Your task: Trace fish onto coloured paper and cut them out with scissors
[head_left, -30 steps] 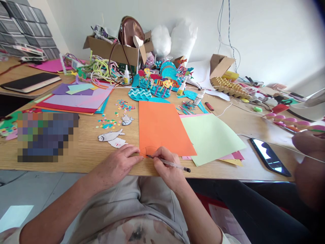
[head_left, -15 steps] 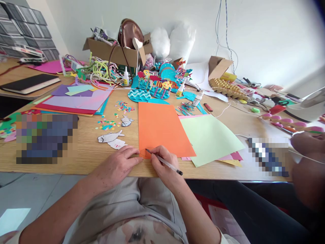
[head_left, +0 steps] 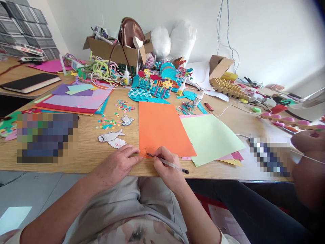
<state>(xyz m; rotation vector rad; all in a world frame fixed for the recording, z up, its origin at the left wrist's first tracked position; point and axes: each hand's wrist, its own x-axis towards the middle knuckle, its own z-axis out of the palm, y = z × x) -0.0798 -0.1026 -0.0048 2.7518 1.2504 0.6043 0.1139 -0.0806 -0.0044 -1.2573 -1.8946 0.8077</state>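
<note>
An orange sheet [head_left: 165,130] lies in front of me, with a thin dark curved outline near its lower left corner. My right hand [head_left: 166,164] is closed around a clear pen [head_left: 174,165], whose tip touches the sheet inside that outline. My left hand [head_left: 122,164] rests with fingers spread on the table and the sheet's lower left edge; nothing is held in it. Beyond it lie a grey paper fish [head_left: 110,136] and a smaller paper fish [head_left: 127,120].
A pale green sheet [head_left: 212,137] lies right of the orange one. Coloured papers [head_left: 78,101] are stacked at the left. Blue sea-themed crafts [head_left: 139,95], glue bottles [head_left: 126,76] and a cardboard box [head_left: 101,51] stand behind. Another person's hand [head_left: 308,162] is at the right edge.
The pen tip has moved slightly down and right on the orange sheet, and the pen leans lower with my right hand. My left hand stays in place.
</note>
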